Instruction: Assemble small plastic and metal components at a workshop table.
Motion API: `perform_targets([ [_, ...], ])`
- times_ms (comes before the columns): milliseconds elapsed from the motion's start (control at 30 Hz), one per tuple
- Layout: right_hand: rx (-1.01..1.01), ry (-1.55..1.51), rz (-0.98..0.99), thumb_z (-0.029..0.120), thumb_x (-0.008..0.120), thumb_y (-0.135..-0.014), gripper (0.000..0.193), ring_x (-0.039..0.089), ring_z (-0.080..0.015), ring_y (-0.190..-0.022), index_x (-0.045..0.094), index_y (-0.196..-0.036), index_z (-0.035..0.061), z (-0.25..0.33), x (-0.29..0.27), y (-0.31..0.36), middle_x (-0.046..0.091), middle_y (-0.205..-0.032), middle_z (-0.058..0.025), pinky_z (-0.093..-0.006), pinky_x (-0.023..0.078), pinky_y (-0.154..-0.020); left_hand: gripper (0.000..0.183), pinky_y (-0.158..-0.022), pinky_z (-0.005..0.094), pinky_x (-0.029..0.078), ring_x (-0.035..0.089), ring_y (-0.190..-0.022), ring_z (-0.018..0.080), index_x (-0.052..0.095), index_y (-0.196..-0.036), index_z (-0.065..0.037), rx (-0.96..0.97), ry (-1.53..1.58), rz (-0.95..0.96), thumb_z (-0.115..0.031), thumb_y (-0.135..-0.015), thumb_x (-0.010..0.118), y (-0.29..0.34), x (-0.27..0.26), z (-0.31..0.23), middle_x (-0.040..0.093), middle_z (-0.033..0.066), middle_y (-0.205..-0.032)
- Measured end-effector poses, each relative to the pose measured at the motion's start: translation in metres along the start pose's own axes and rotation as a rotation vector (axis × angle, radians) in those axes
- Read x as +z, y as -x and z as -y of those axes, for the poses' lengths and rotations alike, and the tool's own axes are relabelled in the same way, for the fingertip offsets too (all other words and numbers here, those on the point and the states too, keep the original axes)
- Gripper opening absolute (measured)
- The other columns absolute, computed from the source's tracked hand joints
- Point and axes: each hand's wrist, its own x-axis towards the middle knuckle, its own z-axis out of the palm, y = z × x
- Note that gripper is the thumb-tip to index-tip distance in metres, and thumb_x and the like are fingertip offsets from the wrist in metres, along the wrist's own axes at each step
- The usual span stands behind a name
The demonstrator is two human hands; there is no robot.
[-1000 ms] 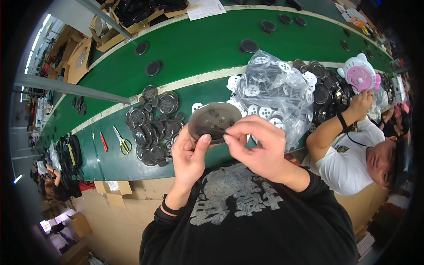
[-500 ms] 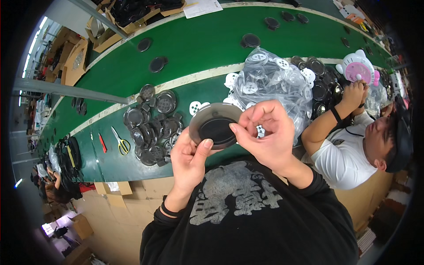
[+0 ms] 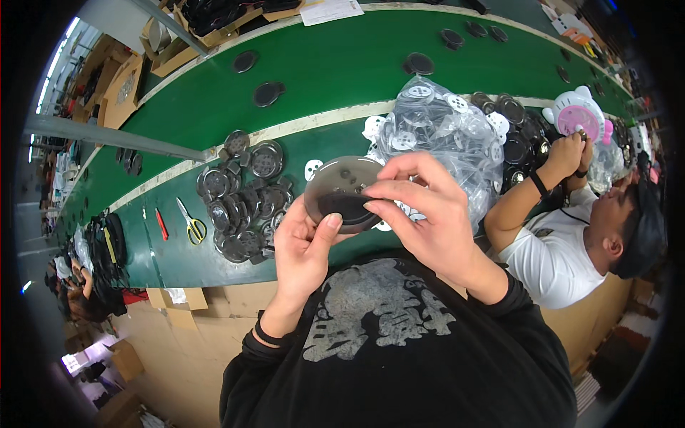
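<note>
A round, smoky translucent plastic cup [image 3: 325, 178] with small holes in its bottom is held in front of my chest. My left hand [image 3: 303, 246] grips its left and near rim, thumb on top. With thumb and fingertips, my right hand [image 3: 428, 214] pinches the edge of a thin black disc [image 3: 342, 207] inside the cup. The disc's far edge is raised, baring the holes behind it. Left of my hands, a heap of similar dark round parts [image 3: 250, 203] lies on the green table [image 3: 135, 246].
A clear plastic bag [image 3: 446, 135] of white button-shaped pieces lies right of my hands. Yellow-handled scissors [image 3: 193, 227] and a red tool [image 3: 162, 225] lie at left. Beyond, a green belt [image 3: 328, 68] carries dark round parts. A co-worker [image 3: 556, 235] at right handles a pink-and-white piece [image 3: 578, 115].
My right hand's fingers have closed on the black disc's edge and lifted it, so the cup's holes now show. The dark parts on the belt have shifted right in view.
</note>
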Motion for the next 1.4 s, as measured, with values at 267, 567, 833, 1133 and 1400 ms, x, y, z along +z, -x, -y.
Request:
perform_targets([
  [267, 0.065, 0.079, 0.067, 0.002, 0.066, -0.075, 0.014, 0.057, -0.0225, -0.057, 0.061, -0.088, -0.0003, 0.006, 0.006, 0.003, 0.059, -0.072, -0.0102, -0.0311, 0.045, -0.05, 0.036, -0.086, 0.0357, 0.053, 0.058, -0.102, 0.0218, 0.037, -0.125, 0.007, -0.002, -0.037, -0.015, 0.003, -0.091, 0.045, -0.001, -0.001, 0.003, 0.056, 0.0157, -0.112],
  [567, 0.243, -0.242, -0.005, 0.001, 0.064, -0.079, 0.011, 0.055, -0.0095, -0.052, 0.061, -0.089, -0.0036, 0.003, 0.014, 0.012, 0.062, -0.073, -0.009, -0.0231, 0.041, -0.045, 0.036, -0.086, 0.0334, 0.053, 0.058, -0.102, 0.0197, 0.037, -0.125, 0.006, 0.04, -0.072, -0.02, 0.003, -0.091, 0.045, -0.003, -0.002, 0.008, 0.057, 0.0143, -0.112],
  [833, 0.248, -0.235, -0.051, 0.0, 0.065, -0.078, 0.012, 0.055, -0.0078, -0.052, 0.062, -0.089, -0.004, -0.003, 0.016, 0.008, 0.061, -0.069, -0.0088, -0.0213, 0.043, -0.047, 0.036, -0.087, 0.034, 0.052, 0.058, -0.103, 0.0204, 0.037, -0.125, 0.007, 0.055, -0.076, -0.015, 0.004, -0.09, 0.045, -0.003, -0.003, 0.006, 0.056, 0.0151, -0.114],
  [1133, 0.192, -0.088, -0.094, -0.001, 0.069, -0.074, 0.015, 0.055, -0.0082, -0.05, 0.061, -0.086, -0.001, 0.002, 0.013, 0.008, 0.061, -0.067, -0.0061, -0.021, 0.041, -0.044, 0.04, -0.089, 0.0356, 0.051, 0.056, -0.105, 0.0214, 0.034, -0.128, 0.008, -0.016, -0.022, 0.008, 0.005, -0.09, 0.044, 0.004, -0.001, 0.001, 0.053, 0.016, -0.117],
  [1400, 0.072, 0.003, -0.147, -0.002, 0.071, -0.071, 0.015, 0.052, -0.0123, -0.047, 0.058, -0.078, 0.0012, 0.004, 0.011, 0.008, 0.059, -0.065, -0.0061, -0.0244, 0.04, -0.043, 0.038, -0.081, 0.0344, 0.055, 0.059, -0.099, 0.0203, 0.038, -0.126, 0.006, 0.037, -0.009, -0.029, 0.001, -0.089, 0.048, 0.005, 0.001, 0.003, 0.056, 0.0142, -0.113],
])
